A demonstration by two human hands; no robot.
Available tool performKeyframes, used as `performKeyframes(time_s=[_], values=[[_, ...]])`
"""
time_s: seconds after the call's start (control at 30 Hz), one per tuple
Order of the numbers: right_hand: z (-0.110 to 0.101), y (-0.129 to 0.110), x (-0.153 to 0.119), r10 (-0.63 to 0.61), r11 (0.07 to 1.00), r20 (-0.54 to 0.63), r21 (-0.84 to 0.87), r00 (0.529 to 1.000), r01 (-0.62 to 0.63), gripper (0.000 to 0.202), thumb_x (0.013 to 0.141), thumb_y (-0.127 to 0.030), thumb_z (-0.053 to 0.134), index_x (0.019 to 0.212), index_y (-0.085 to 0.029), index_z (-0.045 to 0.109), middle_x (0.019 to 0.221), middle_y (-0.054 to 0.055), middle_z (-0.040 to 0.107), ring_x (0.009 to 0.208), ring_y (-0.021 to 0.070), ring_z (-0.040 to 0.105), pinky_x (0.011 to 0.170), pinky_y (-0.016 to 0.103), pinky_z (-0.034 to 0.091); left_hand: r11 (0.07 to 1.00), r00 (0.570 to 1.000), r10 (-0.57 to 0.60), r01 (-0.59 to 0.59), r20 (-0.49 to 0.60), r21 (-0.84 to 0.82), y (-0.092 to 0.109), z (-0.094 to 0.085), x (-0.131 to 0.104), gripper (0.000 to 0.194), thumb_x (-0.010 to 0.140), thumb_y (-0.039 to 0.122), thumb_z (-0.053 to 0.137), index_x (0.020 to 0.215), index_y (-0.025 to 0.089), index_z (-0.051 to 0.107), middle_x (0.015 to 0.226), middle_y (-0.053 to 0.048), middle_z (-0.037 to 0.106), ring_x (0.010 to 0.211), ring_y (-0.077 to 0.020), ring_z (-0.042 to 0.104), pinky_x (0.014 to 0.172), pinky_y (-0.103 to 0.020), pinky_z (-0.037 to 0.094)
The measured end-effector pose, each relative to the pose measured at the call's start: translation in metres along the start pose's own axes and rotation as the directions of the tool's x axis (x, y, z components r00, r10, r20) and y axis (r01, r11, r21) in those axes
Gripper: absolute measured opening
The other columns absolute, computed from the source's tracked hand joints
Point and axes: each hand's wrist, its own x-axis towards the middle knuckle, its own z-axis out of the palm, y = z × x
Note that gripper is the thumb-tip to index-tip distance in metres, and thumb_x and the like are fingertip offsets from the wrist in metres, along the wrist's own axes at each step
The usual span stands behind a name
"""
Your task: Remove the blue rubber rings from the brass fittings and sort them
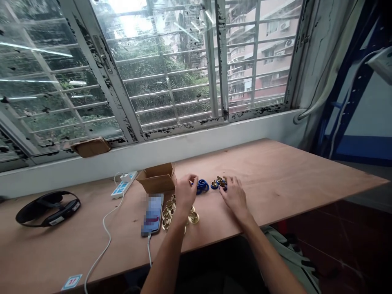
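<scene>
Head view: wooden table (pixel 284 171) extends beneath both hands. Open cardboard box (pixel 157 179) stands just beyond and left of the left hand (pixel 186 192), whose thumb and index fingertips are close together; cannot tell whether they grip anything. Right hand (pixel 234 196) has curved fingers, thumb apart; cannot tell whether it clamps a piece. Phone (pixel 158 206), cable attached, lies left of the left wrist. Gold pieces (pixel 167 216) are heaped around that wrist. Blue rings (pixel 204 190) lie between the hands, just beside the left fingertips. Gold-and-blue pieces (pixel 214 185) sit at the right fingertips.
</scene>
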Motion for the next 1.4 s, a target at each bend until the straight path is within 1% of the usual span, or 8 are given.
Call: performKeyframes(time_s=[0.1,0.33,0.57,0.7,0.9,1.1,1.27,1.4], values=[[0.000,0.022,0.001,0.067,0.989,0.057,-0.137,0.996,-0.058,0.048,0.086,-0.027,0.069,0.132,-0.014,0.059,0.123,0.023,0.061,0.114,0.0401,0.051,0.094,0.046,0.041,0.949,0.997,-0.025,-0.001,-0.078,-0.314,0.019,-0.004,-0.051,0.023,0.096,0.039,0.062,0.091,0.022,0.075,0.072,-0.002,0.070,0.064,-0.0165,0.060,0.062,-0.025,0.042],[-0.002,0.038,0.001,0.036,0.996,0.237,-0.093,0.971,-0.014,0.020,0.084,-0.014,0.062,0.103,-0.018,0.064,0.099,0.013,0.072,0.096,0.0293,0.064,0.086,0.037,0.043,0.790,0.979,-0.145,0.200,0.140,-0.580,0.029,0.027,-0.136,0.026,0.096,0.042,0.061,0.091,0.020,0.075,0.058,0.001,0.054,0.053,-0.0143,0.049,0.051,-0.024,0.034],[-0.022,0.010,0.000,-0.034,0.968,0.446,0.237,0.894,-0.082,0.027,0.076,-0.017,0.069,0.103,-0.017,0.074,0.090,0.009,0.076,0.082,0.0250,0.070,0.074,0.032,0.049,0.696,0.949,-0.150,0.301,0.279,-0.651,0.012,0.042,-0.135,0.034,0.095,0.047,0.061,0.112,0.018,0.069,0.064,0.001,0.062,0.051,-0.0132,0.055,0.048,-0.022,0.041],[-0.034,-0.027,-0.003,-0.231,0.793,0.555,0.583,0.799,-0.176,0.025,0.084,-0.039,0.071,0.097,-0.018,0.075,0.080,0.005,0.073,0.072,0.0212,0.069,0.066,0.030,0.052,0.503,0.889,-0.233,0.458,0.395,-0.733,0.008,0.049,-0.129,0.050,0.095,0.058,0.056,0.124,0.018,0.058,0.078,-0.002,0.067,0.048,-0.0108,0.057,0.040,-0.018,0.037],[-0.031,-0.059,-0.012,-0.316,0.680,0.451,0.721,0.835,-0.133,0.028,0.089,-0.047,0.071,0.082,-0.020,0.071,0.084,0.005,0.069,0.082,0.0207,0.067,0.072,0.031,0.055,0.206,0.831,-0.417,0.481,0.368,-0.852,0.010,0.052,-0.114,0.055,0.094,0.064,0.055,0.125,0.018,0.054,0.096,-0.008,0.071,0.062,-0.0129,0.065,0.049,-0.020,0.045],[-0.034,-0.058,-0.012,-0.397,0.759,0.418,0.650,0.817,0.036,0.024,0.096,-0.038,0.063,0.085,-0.021,0.077,0.091,0.006,0.069,0.087,0.0206,0.065,0.076,0.031,0.052,0.226,0.876,-0.413,0.362,0.247,-0.904,0.007,0.056,-0.108,0.054,0.095,0.061,0.057,0.129,0.020,0.055,0.087,-0.004,0.065,0.064,-0.0119,0.059,0.050,-0.019,0.041],[-0.044,-0.062,-0.011,-0.472,0.708,0.564,0.700,0.678,-0.090,0.033,0.100,-0.040,0.055,0.080,-0.019,0.071,0.073,0.003,0.071,0.069,0.0189,0.067,0.064,0.029,0.052,0.255,0.910,-0.324,0.348,0.259,-0.902,0.009,0.051,-0.114,0.052,0.100,0.057,0.050,0.141,0.025,0.049,0.074,0.003,0.054,0.058,-0.0101,0.047,0.050,-0.019,0.037],[-0.048,-0.063,-0.011,-0.478,0.680,0.593,0.717,0.648,-0.155,0.030,0.098,-0.040,0.058,0.080,-0.018,0.070,0.073,0.003,0.072,0.067,0.0194,0.070,0.062,0.029,0.053,0.296,0.927,-0.251,0.347,0.278,-0.890,0.008,0.050,-0.118,0.051,0.103,0.053,0.046,0.146,0.026,0.041,0.076,0.004,0.048,0.059,-0.0099,0.044,0.051,-0.019,0.035]])
